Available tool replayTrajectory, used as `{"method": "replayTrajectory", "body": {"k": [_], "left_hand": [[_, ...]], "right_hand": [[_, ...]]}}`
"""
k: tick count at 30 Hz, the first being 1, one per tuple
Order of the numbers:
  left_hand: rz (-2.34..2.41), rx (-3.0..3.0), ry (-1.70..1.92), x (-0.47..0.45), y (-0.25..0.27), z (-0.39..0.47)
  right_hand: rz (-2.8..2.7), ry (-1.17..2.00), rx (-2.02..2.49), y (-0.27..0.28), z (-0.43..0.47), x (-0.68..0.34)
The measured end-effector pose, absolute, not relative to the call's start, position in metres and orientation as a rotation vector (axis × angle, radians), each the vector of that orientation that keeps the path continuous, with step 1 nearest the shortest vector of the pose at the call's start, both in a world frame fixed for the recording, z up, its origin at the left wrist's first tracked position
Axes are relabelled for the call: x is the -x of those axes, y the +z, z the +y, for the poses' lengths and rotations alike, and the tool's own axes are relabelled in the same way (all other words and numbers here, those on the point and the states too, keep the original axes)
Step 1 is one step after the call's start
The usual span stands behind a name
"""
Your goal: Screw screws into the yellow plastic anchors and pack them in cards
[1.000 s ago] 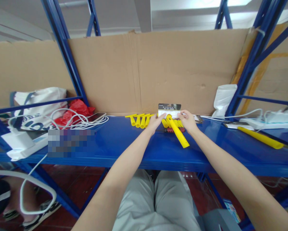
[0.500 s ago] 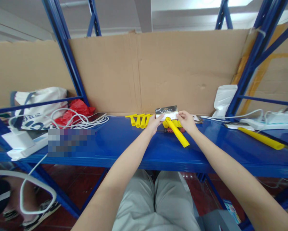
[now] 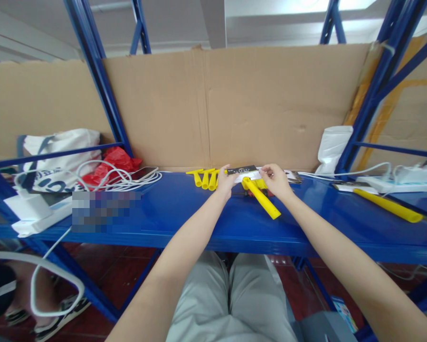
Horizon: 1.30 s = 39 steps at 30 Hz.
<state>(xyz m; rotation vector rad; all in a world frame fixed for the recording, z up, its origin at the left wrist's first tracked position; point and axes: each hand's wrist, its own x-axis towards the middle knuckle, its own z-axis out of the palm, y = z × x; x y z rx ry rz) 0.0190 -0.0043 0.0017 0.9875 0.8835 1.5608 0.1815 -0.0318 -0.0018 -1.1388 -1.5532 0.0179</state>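
Observation:
Over the blue shelf, my left hand [image 3: 226,184] is closed on the left end of a black-and-white printed card [image 3: 242,170]. My right hand [image 3: 275,180] has its fingers pinched at the card's white right end; the fingertips are partly hidden. Just under the card, a yellow tool with a long tubular handle [image 3: 265,202] lies slanting toward me. Its far end sits close to my hands, and I cannot tell whether they touch it. More yellow pieces and something red show behind it. Left of my left hand, several similar yellow tools [image 3: 205,179] lie in a row.
Another yellow handle [image 3: 387,205] lies at the right beside a white power strip [image 3: 398,184]. A white pouch [image 3: 334,149] stands against the cardboard wall [image 3: 270,104]. Coiled white cables [image 3: 128,180] and a red plastic bag [image 3: 115,161] are at the left. A person's leg shows lower left.
The card has tipped flatter and moved slightly down and left. My right hand has drawn its fingers in at the card's right end. The yellow tool has barely moved.

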Motion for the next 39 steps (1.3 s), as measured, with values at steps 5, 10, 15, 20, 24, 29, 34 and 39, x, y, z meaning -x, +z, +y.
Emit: {"method": "replayTrajectory", "body": {"k": [5, 10, 15, 20, 24, 29, 34, 39], "left_hand": [[0.936, -0.975, 1.578, -0.017, 0.002, -0.003], [0.966, -0.993, 1.558, -0.017, 0.003, -0.004], [0.971, -1.001, 1.556, -0.017, 0.001, -0.003], [0.967, -1.033, 1.561, -0.017, 0.001, -0.001], [0.946, -1.021, 1.543, -0.018, 0.004, -0.005], [0.873, -0.916, 1.509, -0.018, 0.011, -0.013], [0.919, -0.885, 1.490, -0.016, 0.012, -0.014], [0.992, -0.932, 1.416, -0.017, 0.013, -0.019]], "right_hand": [[-1.776, 0.192, 1.124, -0.004, -0.039, -0.170], [-1.921, 0.263, 1.142, -0.006, -0.042, -0.164], [-2.042, 0.137, 1.213, -0.003, -0.048, -0.160], [-2.138, 0.018, 1.246, 0.001, -0.049, -0.155], [-2.189, 0.016, 1.282, 0.001, -0.049, -0.154], [-2.163, -0.092, 1.332, 0.000, -0.048, -0.160], [-1.994, -0.356, 1.465, 0.016, -0.045, -0.188], [-1.850, -0.547, 1.703, 0.038, -0.044, -0.255]]}}
